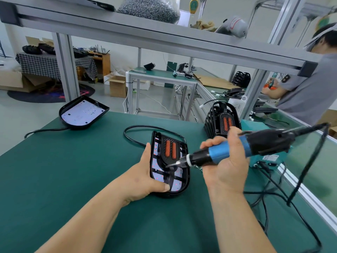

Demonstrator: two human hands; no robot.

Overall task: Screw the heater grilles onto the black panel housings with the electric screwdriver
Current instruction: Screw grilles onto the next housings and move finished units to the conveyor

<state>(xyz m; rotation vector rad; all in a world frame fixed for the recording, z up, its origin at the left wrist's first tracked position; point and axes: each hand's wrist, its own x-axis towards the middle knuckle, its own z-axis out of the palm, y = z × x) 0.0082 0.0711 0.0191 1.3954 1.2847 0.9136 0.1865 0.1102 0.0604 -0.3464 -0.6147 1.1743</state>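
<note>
Gripping the panel housing [168, 165], the left hand [145, 178] steadies it; the right hand [224, 161] grasps the electric screwdriver [237, 148]

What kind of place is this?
Probably a small factory assembly line: a corded electric screwdriver in the right hand, stacked black grilles on the green workbench, and another person working nearby.

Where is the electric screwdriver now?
Centre-right of the head view: the right hand holds the electric screwdriver, bit at the grille the left hand grips.
</note>
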